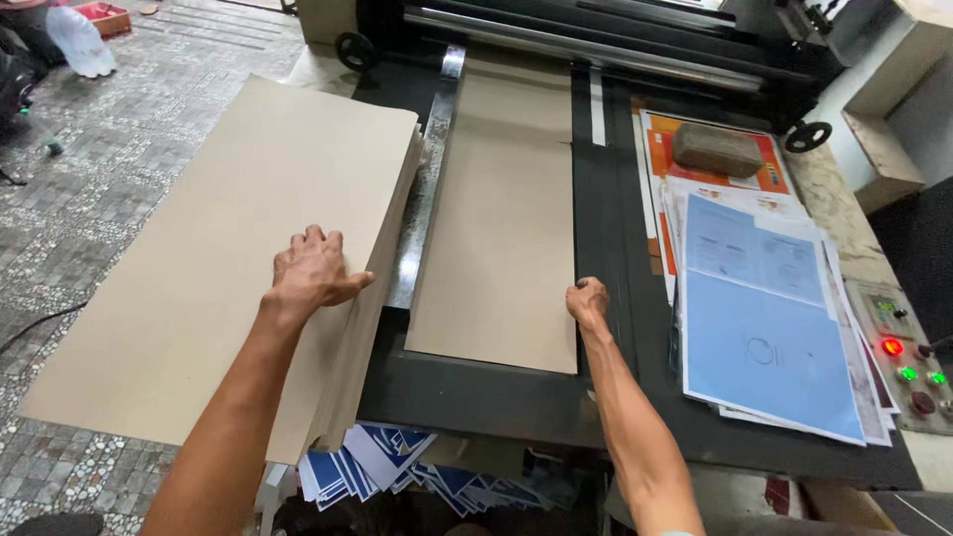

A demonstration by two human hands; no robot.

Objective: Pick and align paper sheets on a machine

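Note:
My left hand lies flat, fingers spread, on top of a thick stack of grey-brown cardboard sheets at the left of a black machine bed. A single cardboard sheet lies on the bed, its far end toward the machine's rollers. My right hand rests with fingers curled against that sheet's right edge near its front corner. Whether it pinches the sheet or only pushes it is unclear.
Blue and white printed sheets are piled at the right, with a brick-like block on orange prints behind. A control panel with red and green lit buttons sits far right. Blue printed sheets poke out under the bed. Patterned tiled floor lies left.

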